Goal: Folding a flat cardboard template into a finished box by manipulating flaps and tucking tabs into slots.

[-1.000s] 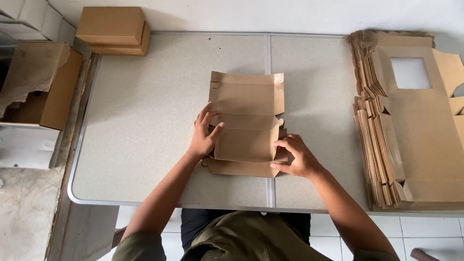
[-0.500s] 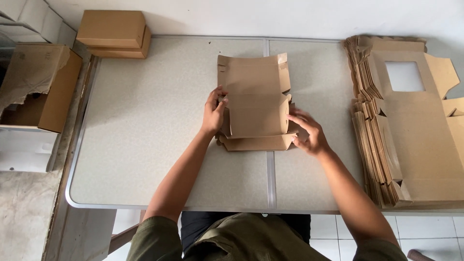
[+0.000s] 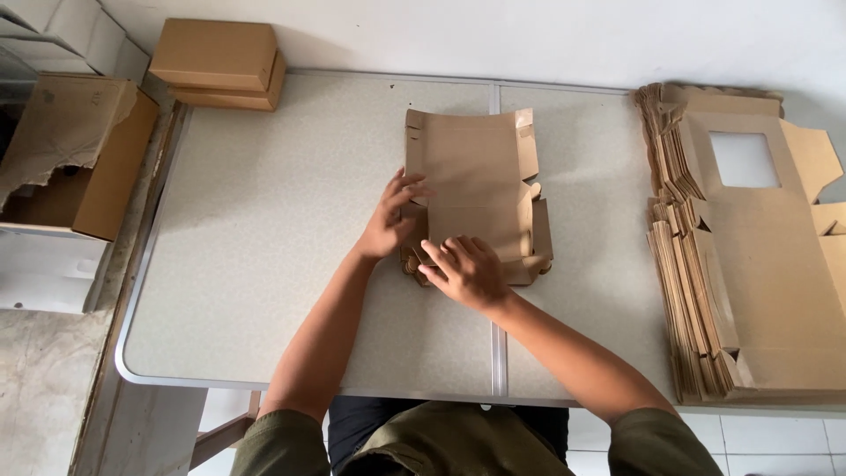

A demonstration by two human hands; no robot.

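A grey speckled desk with a metal rim fills the middle of the view, a seam running down it. At its far left corner two closed brown boxes sit stacked. On the right edge lies a thick stack of flat cardboard blanks, the top one with a square window cut-out. Left of the desk stands an open carton with a torn flap, above white boxes. A white wall runs behind, tiled floor below.
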